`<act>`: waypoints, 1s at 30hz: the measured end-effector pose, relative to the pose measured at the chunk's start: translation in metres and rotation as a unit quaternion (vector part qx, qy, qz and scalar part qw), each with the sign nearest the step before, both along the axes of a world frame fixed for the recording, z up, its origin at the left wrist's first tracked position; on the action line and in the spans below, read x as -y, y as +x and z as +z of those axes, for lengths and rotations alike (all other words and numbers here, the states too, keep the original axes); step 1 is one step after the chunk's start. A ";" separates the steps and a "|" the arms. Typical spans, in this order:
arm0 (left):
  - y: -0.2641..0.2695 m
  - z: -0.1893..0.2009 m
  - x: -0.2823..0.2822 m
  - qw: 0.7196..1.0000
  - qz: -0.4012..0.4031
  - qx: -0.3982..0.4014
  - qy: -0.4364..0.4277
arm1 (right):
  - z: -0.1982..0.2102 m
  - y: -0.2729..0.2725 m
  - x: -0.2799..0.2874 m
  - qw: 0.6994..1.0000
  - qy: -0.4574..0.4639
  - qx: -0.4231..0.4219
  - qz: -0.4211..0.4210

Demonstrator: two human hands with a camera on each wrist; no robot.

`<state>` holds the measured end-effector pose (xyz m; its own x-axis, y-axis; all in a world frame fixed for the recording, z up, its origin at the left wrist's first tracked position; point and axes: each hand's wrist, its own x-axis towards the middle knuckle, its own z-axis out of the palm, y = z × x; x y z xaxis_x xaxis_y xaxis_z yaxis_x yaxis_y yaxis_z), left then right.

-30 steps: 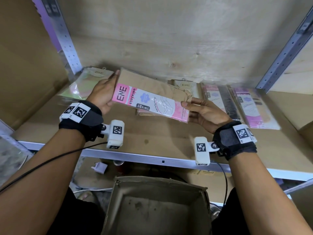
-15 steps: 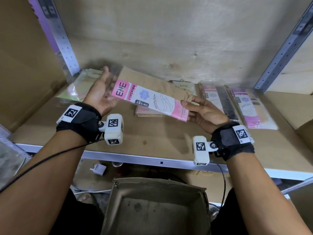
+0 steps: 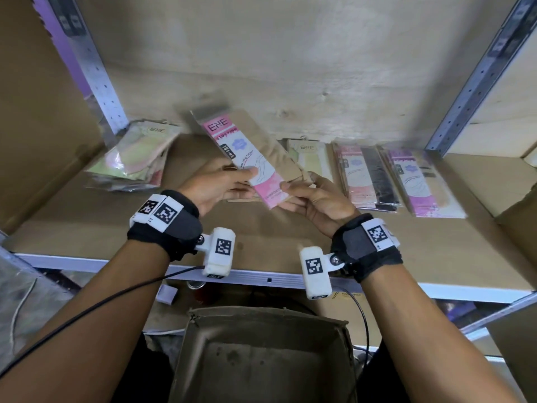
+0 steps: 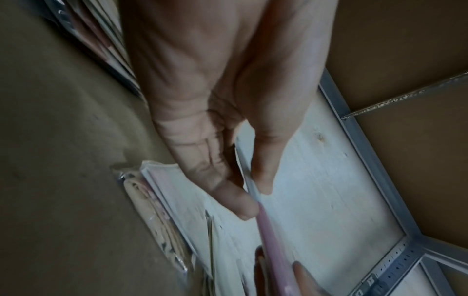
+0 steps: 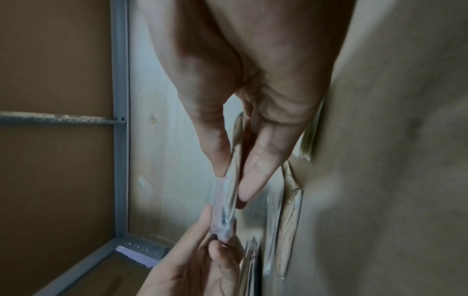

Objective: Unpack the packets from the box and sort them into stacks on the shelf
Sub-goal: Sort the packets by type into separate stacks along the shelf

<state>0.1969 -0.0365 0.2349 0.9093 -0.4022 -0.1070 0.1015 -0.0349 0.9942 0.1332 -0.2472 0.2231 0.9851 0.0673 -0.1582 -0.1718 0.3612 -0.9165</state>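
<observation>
Both hands hold one pink-and-white ENE stocking packet (image 3: 247, 158) with a beige stocking in it, tilted above the cardboard-lined shelf (image 3: 276, 239). My left hand (image 3: 247, 181) pinches its lower half, thumb on top. My right hand (image 3: 290, 193) pinches the lower right end. In the left wrist view, the left hand (image 4: 253, 192) clamps the packet (image 4: 271, 240) edge-on. The right wrist view shows my right hand (image 5: 230, 180) pinching the packet (image 5: 224, 210) the same way. The open brown box (image 3: 261, 359) stands below the shelf, its visible bottom bare.
Stacks of packets lie along the back of the shelf: a greenish one (image 3: 136, 158) at the left, a cream ENE one (image 3: 311, 158), a pink-and-black one (image 3: 363, 175) and a purple one (image 3: 418, 181). Metal uprights (image 3: 96, 71) flank the bay. The shelf's front rail (image 3: 261, 279) runs under my wrists.
The packet has turned from lying crosswise to pointing away from me. My left hand slid from its top end down to the lower half, close to the right hand.
</observation>
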 end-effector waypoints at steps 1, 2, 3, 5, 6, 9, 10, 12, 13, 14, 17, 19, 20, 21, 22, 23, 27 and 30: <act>0.001 -0.001 0.001 1.000 0.009 0.006 0.004 | 0.000 -0.001 -0.001 1.000 -0.006 -0.003 -0.002; 0.003 -0.003 0.001 1.000 0.013 0.014 0.011 | 0.001 -0.002 -0.001 1.000 -0.011 -0.008 -0.007; 0.004 -0.003 0.001 0.999 0.014 0.022 0.025 | 0.001 -0.001 0.001 1.000 -0.015 -0.012 -0.013; 0.007 -0.003 -0.001 0.997 0.007 0.040 0.069 | 0.003 -0.001 0.005 0.999 -0.021 -0.024 -0.014; 0.009 -0.003 -0.002 0.994 0.000 0.048 0.095 | 0.004 -0.001 0.006 0.999 -0.029 -0.033 -0.010; 0.014 -0.003 -0.010 0.988 -0.016 0.058 0.142 | 0.005 -0.001 0.007 0.995 -0.089 -0.046 0.005; 0.013 -0.001 -0.009 0.988 -0.015 0.061 0.139 | 0.006 -0.001 0.007 0.994 -0.100 -0.041 0.007; 0.010 0.001 -0.008 0.992 -0.017 0.065 0.108 | 0.007 0.002 0.007 0.994 -0.100 -0.034 0.004; 0.008 0.000 -0.009 0.994 -0.022 0.057 0.085 | 0.008 0.003 0.006 0.995 -0.098 -0.034 0.003; 0.005 -0.002 -0.010 0.997 -0.033 0.046 0.061 | 0.009 0.004 0.004 0.995 -0.094 -0.036 0.000; 0.013 -0.012 -0.030 0.997 -0.066 0.028 0.023 | 0.007 0.025 -0.019 0.995 -0.086 -0.046 -0.009; 0.014 -0.012 -0.031 0.995 -0.077 0.046 0.037 | 0.009 0.027 -0.022 0.996 -0.075 -0.039 -0.025; 0.015 -0.010 -0.029 0.995 -0.076 0.051 0.039 | 0.010 0.028 -0.021 0.996 -0.071 -0.035 -0.034; 0.016 -0.009 -0.026 0.995 -0.073 0.051 0.036 | 0.010 0.029 -0.020 0.996 -0.070 -0.029 -0.040; 0.017 -0.009 -0.024 0.996 -0.071 0.048 0.036 | 0.011 0.028 -0.019 0.996 -0.072 -0.023 -0.044; 0.017 -0.009 -0.022 0.996 -0.072 0.041 0.032 | 0.011 0.028 -0.019 0.996 -0.075 -0.017 -0.048; 0.022 -0.008 -0.021 0.998 -0.054 0.037 0.011 | 0.012 0.035 -0.022 0.995 -0.074 -0.013 -0.061; 0.027 -0.008 -0.019 0.996 -0.004 0.080 0.025 | 0.012 0.039 -0.022 0.995 -0.074 -0.008 -0.068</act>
<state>0.2236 -0.0178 0.2272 0.9127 -0.4082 0.0188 -0.0584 -0.0846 0.9947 0.1719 -0.2248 0.2352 0.9809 -0.0914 -0.1717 -0.1453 0.2426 -0.9592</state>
